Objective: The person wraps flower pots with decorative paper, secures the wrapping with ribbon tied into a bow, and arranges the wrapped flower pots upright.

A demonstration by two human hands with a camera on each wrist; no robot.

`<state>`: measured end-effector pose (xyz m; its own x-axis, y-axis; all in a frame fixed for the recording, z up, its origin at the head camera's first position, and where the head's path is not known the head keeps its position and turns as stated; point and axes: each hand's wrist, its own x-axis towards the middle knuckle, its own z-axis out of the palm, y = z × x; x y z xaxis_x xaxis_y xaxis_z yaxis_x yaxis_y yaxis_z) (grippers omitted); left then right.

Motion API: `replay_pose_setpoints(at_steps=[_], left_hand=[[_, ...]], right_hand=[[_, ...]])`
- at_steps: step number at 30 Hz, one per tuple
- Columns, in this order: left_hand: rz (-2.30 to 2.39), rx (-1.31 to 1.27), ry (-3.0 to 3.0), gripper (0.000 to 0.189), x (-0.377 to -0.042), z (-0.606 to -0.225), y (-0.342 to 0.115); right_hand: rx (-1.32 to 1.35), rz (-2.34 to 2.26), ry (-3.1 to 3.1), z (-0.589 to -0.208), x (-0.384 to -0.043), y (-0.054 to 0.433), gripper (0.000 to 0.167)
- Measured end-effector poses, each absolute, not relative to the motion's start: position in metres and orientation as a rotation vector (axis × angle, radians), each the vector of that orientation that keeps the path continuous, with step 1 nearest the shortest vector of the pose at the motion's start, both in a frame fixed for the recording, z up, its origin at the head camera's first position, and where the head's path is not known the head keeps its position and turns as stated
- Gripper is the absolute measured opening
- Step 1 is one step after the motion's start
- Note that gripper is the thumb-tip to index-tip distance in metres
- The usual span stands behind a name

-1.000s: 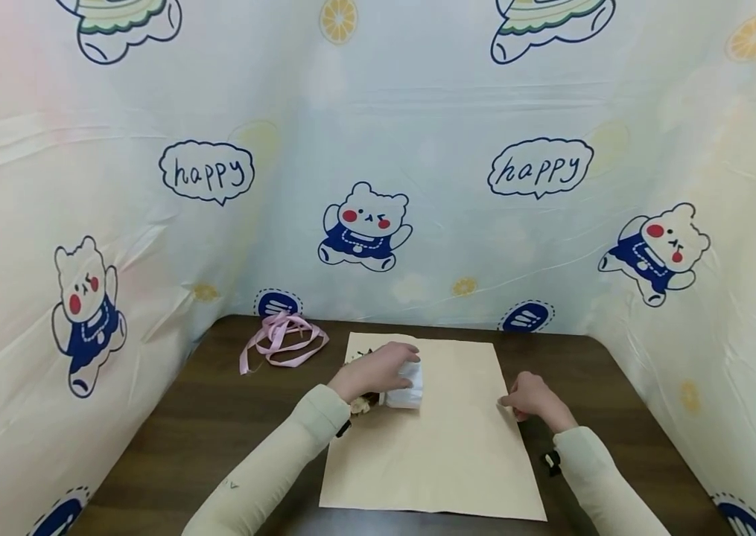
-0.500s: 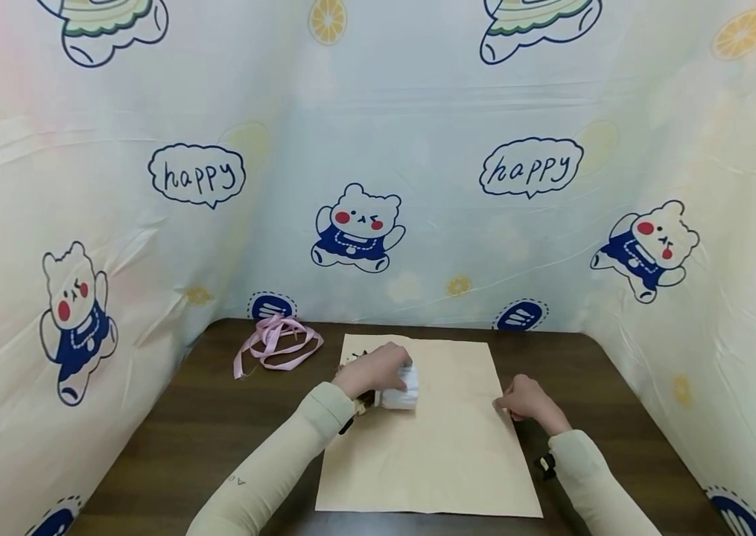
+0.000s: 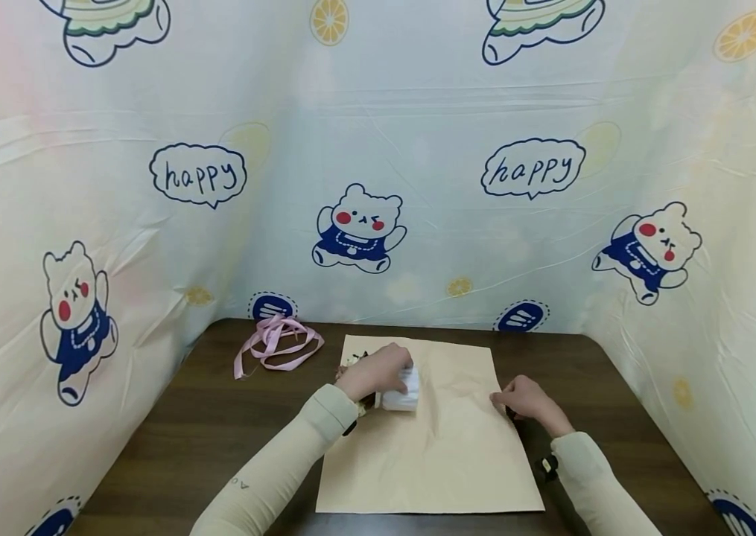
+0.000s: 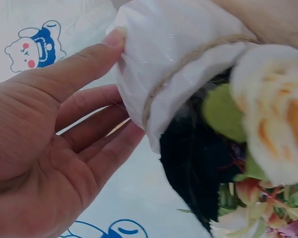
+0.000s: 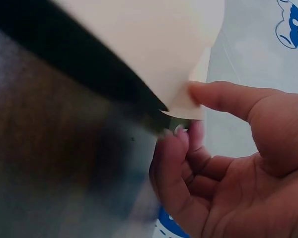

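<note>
A large sheet of tan wrapping paper [image 3: 431, 469] lies on the table. On its left part a white pot [image 3: 401, 400] rests on its side, its artificial flowers [image 4: 280, 119] toward the left. Twine [image 4: 188, 54] runs round the pot near its mouth. My left hand [image 3: 378, 371] grips the pot, thumb on one side and fingers on the other. At the sheet's right edge, my right hand [image 3: 530, 400] pinches the paper between thumb and fingers. The right wrist view shows that edge [image 5: 181, 99] raised off the dark table.
A loose pink ribbon [image 3: 278, 344] lies at the table's back left. The dark wooden table [image 3: 203, 424] is enclosed by a printed fabric curtain [image 3: 431, 223] at the back and both sides.
My right hand has shifted slightly left with the paper's edge, and creases now show across the middle of the sheet. The left hand keeps its hold on the pot.
</note>
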<state>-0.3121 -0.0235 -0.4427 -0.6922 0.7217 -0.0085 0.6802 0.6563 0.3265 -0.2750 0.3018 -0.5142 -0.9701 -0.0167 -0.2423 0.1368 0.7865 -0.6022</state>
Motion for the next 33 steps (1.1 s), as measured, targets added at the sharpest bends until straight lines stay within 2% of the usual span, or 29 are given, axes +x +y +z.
replay_pose_setpoints(at_steps=[2, 7, 11, 16, 33], left_hand=[[0.450, 1.168, 2.726, 0.017, -0.312, -0.442, -0.023], [0.439, 1.146, 2.733, 0.016, -0.313, -0.443, -0.023], [0.442, 1.136, 2.729, 0.020, -0.315, -0.443, -0.023], [0.435, 1.129, 2.732, 0.014, -0.314, -0.444, -0.022], [0.539, 1.201, 2.706, 0.021, -0.323, -0.450, -0.028]], right_hand=[[0.093, -1.014, 2.741, -0.511, -0.275, 0.303, 0.047], [0.118, -1.177, 2.771, -0.500, -0.273, 0.302, 0.023], [0.134, -1.257, 2.809, -0.490, -0.270, 0.300, 0.028], [0.100, -1.313, 2.837, -0.474, -0.265, 0.299, 0.030], [-0.352, -1.426, 2.763, -0.443, -0.263, 0.279, 0.023]])
